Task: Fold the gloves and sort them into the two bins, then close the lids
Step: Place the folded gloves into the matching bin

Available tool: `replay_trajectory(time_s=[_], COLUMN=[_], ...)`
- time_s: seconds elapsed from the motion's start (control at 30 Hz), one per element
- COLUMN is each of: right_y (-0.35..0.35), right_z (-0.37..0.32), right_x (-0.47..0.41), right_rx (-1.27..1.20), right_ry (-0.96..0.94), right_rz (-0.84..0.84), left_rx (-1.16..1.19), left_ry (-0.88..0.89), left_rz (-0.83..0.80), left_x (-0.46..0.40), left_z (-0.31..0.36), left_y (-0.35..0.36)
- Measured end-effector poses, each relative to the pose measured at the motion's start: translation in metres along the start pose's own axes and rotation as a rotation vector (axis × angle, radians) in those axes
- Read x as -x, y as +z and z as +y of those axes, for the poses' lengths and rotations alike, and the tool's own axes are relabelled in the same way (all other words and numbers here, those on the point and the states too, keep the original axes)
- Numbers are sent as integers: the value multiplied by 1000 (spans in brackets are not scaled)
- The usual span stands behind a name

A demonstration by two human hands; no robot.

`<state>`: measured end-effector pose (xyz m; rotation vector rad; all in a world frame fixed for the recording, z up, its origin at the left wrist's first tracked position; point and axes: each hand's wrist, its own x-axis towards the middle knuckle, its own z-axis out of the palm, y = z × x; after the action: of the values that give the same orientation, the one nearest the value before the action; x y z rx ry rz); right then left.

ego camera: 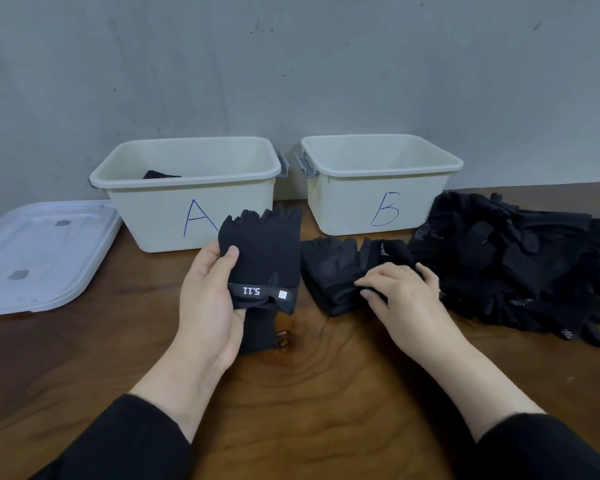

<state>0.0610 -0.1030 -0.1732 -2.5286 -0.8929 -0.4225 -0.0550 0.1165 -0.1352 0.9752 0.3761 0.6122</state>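
Holding a black fingerless glove (264,258) upright, the left hand (212,299) grips it with the thumb across its front and the palm behind, so the wrist strap faces the camera and the cut finger ends point toward the bins. That strap reads "5.11" in white, upside down from this view, beside a small square logo. The right hand (402,296) is pinched down on a second glove (336,271) lying flat on the table (326,393), probably picking up the mate so the 2 can be folded together.

Bin A (187,188) and bin B (378,181) stand side by side along the table's far edge against the wall, each marked with its letter in blue pen on the front wall. Both are open; bin A shows a bit of dark mesh inside, while nothing shows in bin B from here. The white lids (42,254) lie stacked near the left edge, out of the way until sorting ends. A large pile of gloves (516,261) waits by the right edge, beside bin B, so most of the task seems undone.
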Motion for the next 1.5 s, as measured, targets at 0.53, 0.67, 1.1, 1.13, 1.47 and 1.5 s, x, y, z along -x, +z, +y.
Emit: replay_trajectory(time_s=[0.53, 0.67, 1.1, 1.13, 1.47, 1.5], right_y=[-73, -74, -82, -82, -105, -108], right_z=[-117, -131, -130, -130, -124, -122], right_x=[-78, -103, -117, -117, -123, -122], right_rx=[-263, -274, -249, -244, -208, -199], right_ry=[50, 80, 56, 52, 39, 43], right_rz=[57, 154, 236, 227, 299, 321], left_rx=[61, 28, -9, -9, -44, -47], left_ry=[189, 191, 66, 65, 83, 84], left_rz=[180, 211, 136, 139, 144, 142], left_x=[-12, -10, -6, -6, -2, -1], left_z=[78, 87, 65, 65, 61, 61], left_y=[-83, -104, -101, -101, -99, -98])
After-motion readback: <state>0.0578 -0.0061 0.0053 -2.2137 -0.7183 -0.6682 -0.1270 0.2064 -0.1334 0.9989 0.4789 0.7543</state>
